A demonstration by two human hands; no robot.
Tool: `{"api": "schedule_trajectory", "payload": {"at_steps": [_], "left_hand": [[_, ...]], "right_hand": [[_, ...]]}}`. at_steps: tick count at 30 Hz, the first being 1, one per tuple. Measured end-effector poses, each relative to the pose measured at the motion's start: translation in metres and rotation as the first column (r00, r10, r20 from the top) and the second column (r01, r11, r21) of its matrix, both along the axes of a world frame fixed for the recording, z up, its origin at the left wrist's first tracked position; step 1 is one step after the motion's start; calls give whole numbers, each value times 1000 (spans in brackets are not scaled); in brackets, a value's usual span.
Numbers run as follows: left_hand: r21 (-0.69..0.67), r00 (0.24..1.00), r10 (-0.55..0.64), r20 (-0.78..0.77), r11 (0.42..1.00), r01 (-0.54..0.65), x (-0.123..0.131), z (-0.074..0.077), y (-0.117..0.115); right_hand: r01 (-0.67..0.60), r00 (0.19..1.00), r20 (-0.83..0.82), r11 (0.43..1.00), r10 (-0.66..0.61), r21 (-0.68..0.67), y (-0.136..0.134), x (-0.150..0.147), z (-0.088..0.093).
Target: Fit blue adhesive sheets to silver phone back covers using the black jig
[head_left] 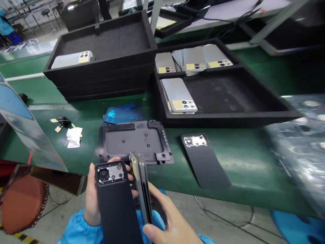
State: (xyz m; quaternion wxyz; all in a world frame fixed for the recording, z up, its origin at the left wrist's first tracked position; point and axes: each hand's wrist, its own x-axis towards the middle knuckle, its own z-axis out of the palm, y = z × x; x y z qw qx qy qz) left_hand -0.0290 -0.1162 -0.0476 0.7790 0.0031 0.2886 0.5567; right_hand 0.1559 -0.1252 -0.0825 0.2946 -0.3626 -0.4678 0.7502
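Note:
My left hand (92, 193) is closed round a black phone back cover (116, 206), its camera cutouts at the top end facing up. Beside it, my right hand (170, 217) grips a stack of several silver phone back panels (142, 186) on edge, thumb on the near end. Just beyond both hands lies a dark metal fixture plate (134, 142) with a shallow recess. To its right, another black phone back cover (205, 159) rests flat on the green bench. Part of my left fingers is hidden behind the black cover.
A black foam tray (228, 118) holds several silver panels at the right back. Stacked black trays (101, 74) stand at the left back. Blue film pieces (122, 115), binder clips (63, 121) and white tissue (74, 137) lie on the bench. Clear plastic trays (299, 135) sit at right.

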Motion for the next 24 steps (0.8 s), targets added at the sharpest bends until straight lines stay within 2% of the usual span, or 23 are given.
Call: {"api": "schedule_trajectory", "payload": {"at_steps": [2,7,12,15,18,21,24], "left_hand": [[21,987,73,-143,997,-71,3,3,-5],[64,907,117,-404,993,-99,3,0,-8],[157,778,137,-613,986,-50,9,-9,-12],[186,745,142,-652,982,-25,11,-8,-14],[149,734,133,-666,988,-44,10,-4,-11],[63,774,100,-626,995,-78,10,-2,-6],[104,807,120,-578,992,-73,9,-5,-7]], "right_hand": [[17,998,60,1000,-17,-4,-3,1,-3],[-2,977,213,998,-11,57,-8,-1,-9],[-70,935,355,989,19,130,-9,-16,4],[-77,936,350,986,20,149,-10,-20,7],[-79,962,270,985,35,156,-14,-14,-3],[-24,987,159,992,3,127,-18,-5,-14],[1,991,129,995,-14,99,-18,-3,-16]]}}
